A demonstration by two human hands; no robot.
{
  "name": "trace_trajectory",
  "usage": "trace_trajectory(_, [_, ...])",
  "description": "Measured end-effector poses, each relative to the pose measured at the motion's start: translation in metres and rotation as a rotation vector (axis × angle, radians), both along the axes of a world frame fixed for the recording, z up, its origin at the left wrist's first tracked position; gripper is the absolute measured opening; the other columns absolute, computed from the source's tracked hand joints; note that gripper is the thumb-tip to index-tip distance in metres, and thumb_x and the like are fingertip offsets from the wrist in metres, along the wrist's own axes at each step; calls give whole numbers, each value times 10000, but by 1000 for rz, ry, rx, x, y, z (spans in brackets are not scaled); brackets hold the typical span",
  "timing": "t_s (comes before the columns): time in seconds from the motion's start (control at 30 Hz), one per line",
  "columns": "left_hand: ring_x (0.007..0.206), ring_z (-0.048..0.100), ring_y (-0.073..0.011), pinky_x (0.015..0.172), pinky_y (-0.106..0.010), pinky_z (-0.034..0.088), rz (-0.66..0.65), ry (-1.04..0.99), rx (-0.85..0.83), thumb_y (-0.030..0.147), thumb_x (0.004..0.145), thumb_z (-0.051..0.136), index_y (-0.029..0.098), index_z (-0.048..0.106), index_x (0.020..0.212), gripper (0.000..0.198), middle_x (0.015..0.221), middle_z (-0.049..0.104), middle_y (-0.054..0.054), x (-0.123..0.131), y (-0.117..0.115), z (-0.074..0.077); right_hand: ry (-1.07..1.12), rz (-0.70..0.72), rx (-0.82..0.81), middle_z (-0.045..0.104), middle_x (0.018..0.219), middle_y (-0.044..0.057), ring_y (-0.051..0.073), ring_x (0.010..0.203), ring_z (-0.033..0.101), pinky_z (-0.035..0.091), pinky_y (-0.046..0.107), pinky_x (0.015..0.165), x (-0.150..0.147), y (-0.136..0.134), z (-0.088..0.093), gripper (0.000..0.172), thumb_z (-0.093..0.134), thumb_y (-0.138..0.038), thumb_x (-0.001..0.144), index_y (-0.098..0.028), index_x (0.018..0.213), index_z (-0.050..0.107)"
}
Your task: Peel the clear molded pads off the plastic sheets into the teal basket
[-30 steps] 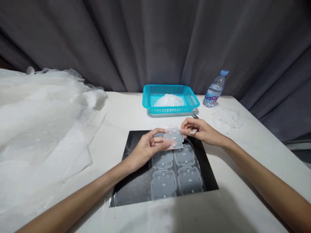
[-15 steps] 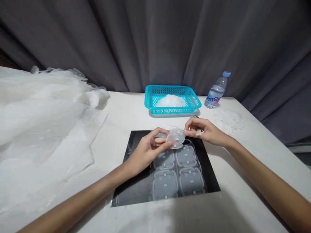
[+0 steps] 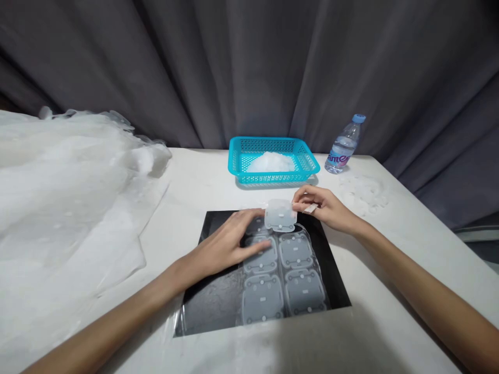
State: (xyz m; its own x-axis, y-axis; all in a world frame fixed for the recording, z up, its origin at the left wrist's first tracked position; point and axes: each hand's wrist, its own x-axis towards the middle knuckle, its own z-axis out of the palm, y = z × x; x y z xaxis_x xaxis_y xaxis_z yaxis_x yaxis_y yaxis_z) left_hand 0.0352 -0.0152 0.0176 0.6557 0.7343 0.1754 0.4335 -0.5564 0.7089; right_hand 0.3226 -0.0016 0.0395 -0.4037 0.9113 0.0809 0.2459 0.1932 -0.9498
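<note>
Between the thumb and fingers of my right hand (image 3: 325,208), a translucent silicone pad (image 3: 280,215) with rounded corners and small holes is pinched at its right edge. It is raised above the far end of a clear moulded sheet (image 3: 283,280), which carries several like pads. A small pale strip (image 3: 311,209) shows at my right fingers; I cannot tell what it is. My left hand (image 3: 230,239) is open, its fingers stretched over the sheet's left side. Its fingertips are near the raised pad's left edge, and its thumb lies over another pad. Beneath the sheet is a black board (image 3: 210,306).
A blue perforated basket (image 3: 273,179) with a white heap (image 3: 272,162) stands at the back. To its right is a water bottle (image 3: 345,148), with translucent scraps (image 3: 366,195) in front. A large pile of translucent sheets (image 3: 70,223) covers the table's left side.
My left hand has let go of the pad and opened, moving slightly left and down over the sheet. The pad, now held by my right hand alone, has turned flatter towards me.
</note>
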Motion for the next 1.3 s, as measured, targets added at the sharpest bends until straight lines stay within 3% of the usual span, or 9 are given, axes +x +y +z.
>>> trace_trajectory(0.07, [1459,486,-368,1229,-531,370,-66,94,86,532,926,739,249,510,1494,675,1569,548,-127,-6,4,-2,8,-5,8,645,780,-5,161,726,589,419,294,694,0,2,-2,304,728,-488,924,-205,910,618])
trace_trajectory(0.17, [1507,428,-388,1267,-566,315,-95,175,146,573,928,721,263,550,1491,665,1640,473,-122,-13,8,-6,29,-1,32,629,800,-7,155,740,581,416,289,704,-1,4,-4,270,717,-449,935,-202,915,611])
trace_trajectory(0.57, [1503,446,-410,1243,-591,347,-124,238,193,683,855,745,283,643,1426,705,1670,436,-132,-28,18,-13,39,20,56,662,839,10,164,779,617,456,307,750,-10,5,0,232,710,-422,945,-205,936,629])
trace_trajectory(0.67, [1498,454,-418,1234,-608,354,-123,222,197,703,843,744,294,625,1465,755,1668,440,-133,-27,17,-14,22,-17,131,689,846,24,178,795,638,472,320,761,-11,25,8,261,717,-453,931,-206,935,634])
trace_trajectory(0.83, [1503,453,-398,1222,-600,381,-131,224,228,699,864,724,326,583,1508,758,1685,416,-112,-30,16,-15,40,-184,293,677,803,13,191,778,622,462,337,744,-20,88,19,360,744,-541,846,-226,903,580])
trace_trajectory(0.97, [1517,433,-395,1220,-602,387,-128,258,239,704,875,708,327,559,1526,768,1700,387,-114,-34,15,-15,49,-157,319,663,793,11,191,793,624,459,335,757,-36,115,16,333,712,-518,840,-225,894,563])
trace_trajectory(1.13, [1523,420,-407,1221,-615,379,-123,263,218,707,876,704,325,565,1517,759,1707,373,-112,-33,13,-14,48,-132,353,663,820,17,190,821,631,473,343,810,-50,114,12,257,673,-451,883,-229,902,548])
trace_trajectory(1.3, [1521,409,-416,1229,-630,350,-124,219,154,705,831,753,326,559,1512,804,1698,384,-120,-32,14,-14,99,-23,305,637,847,10,187,844,620,484,342,824,-52,95,22,302,682,-496,910,-231,939,540])
